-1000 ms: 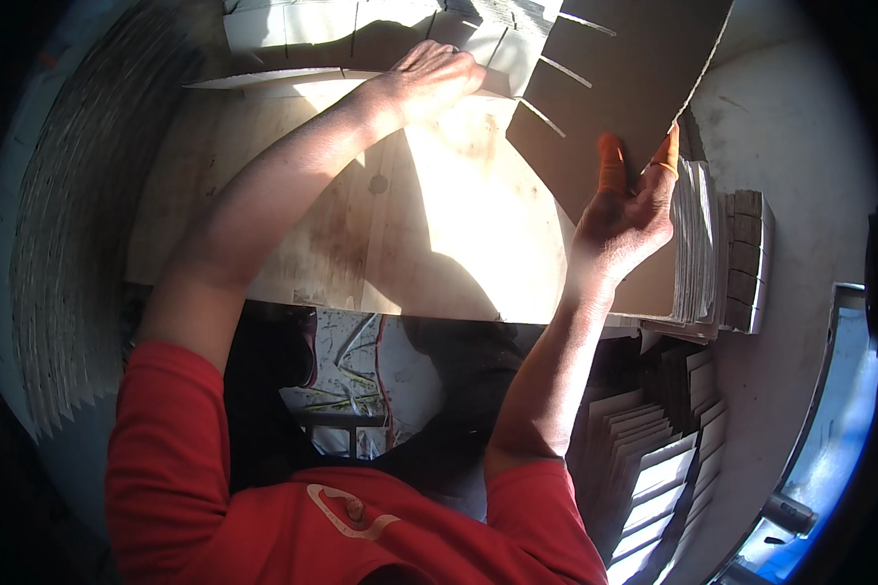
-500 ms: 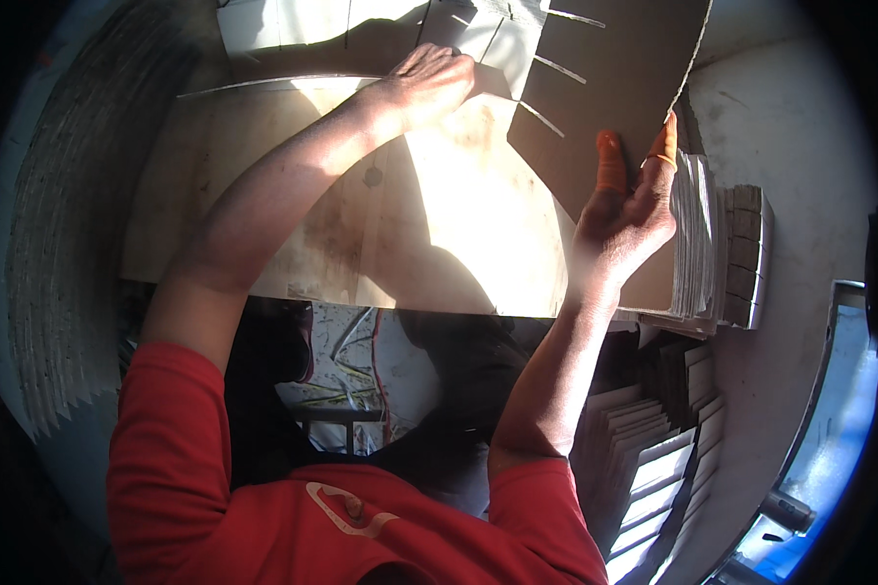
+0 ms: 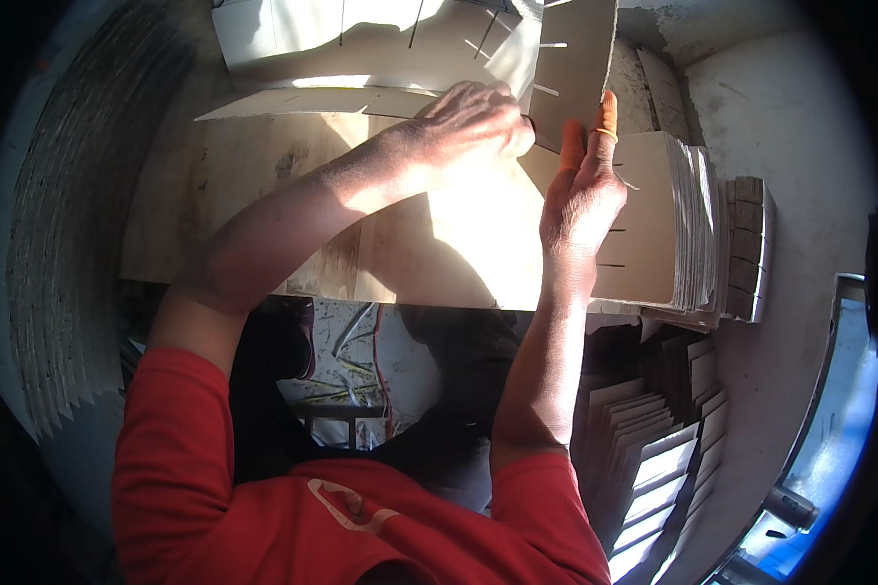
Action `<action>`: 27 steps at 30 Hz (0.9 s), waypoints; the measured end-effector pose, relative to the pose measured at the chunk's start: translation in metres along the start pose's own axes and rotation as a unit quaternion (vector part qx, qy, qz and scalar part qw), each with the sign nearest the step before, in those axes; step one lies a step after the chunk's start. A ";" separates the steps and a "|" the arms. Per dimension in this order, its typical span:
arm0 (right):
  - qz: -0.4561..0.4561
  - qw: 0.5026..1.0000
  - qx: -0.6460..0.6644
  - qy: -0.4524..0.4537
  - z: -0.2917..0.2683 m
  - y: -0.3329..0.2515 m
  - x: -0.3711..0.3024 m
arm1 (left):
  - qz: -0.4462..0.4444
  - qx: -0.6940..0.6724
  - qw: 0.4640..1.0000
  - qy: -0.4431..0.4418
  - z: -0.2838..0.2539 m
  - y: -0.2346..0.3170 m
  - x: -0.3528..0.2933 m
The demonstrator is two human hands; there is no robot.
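Observation:
My left hand is closed over the right end of a long slotted cardboard strip, which lies just above the wooden board; its fingertips are partly hidden. My right hand wears orange finger covers on the thumb and forefinger. Between them it grips the lower edge of a slotted cardboard sheet, tilted upright. The left edge of this sheet comes close to my left hand, and whether the two cardboard pieces interlock cannot be seen. Sunlight washes out the board between my hands.
Beneath my hands is a wooden board. A stack of slotted cardboard sheets stands at its right end, with a smaller bundle beyond. More slotted cardboard lies at the far side. A tall cardboard stack rises on the left.
The sheet in my right hand has swung left and turned more edge-on, uncovering the stack behind it. My left hand has moved right and slightly nearer, and the long strip has shifted with it.

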State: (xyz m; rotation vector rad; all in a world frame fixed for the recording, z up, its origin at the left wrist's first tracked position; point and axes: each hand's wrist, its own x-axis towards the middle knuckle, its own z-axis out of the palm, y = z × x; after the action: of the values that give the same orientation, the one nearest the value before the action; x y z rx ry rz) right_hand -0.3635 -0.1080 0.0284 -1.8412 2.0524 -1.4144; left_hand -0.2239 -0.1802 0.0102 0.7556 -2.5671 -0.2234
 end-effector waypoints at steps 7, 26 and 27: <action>-0.103 0.986 -0.108 0.067 0.007 0.039 -0.003 | -0.072 -0.149 0.982 -0.096 -0.019 0.007 0.005; -0.032 0.985 0.168 0.037 0.006 0.006 -0.008 | -0.070 0.221 0.967 0.103 -0.002 -0.134 0.045; -0.060 0.992 0.101 0.047 0.003 0.003 -0.007 | -0.023 0.206 0.966 0.151 -0.006 -0.127 0.041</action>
State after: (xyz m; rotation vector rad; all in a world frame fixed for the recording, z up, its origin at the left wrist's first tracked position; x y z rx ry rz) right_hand -0.3615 -0.1049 0.0213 -1.8741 1.7861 -1.6987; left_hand -0.1920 -0.3089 -0.0042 0.9170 -2.3246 0.3976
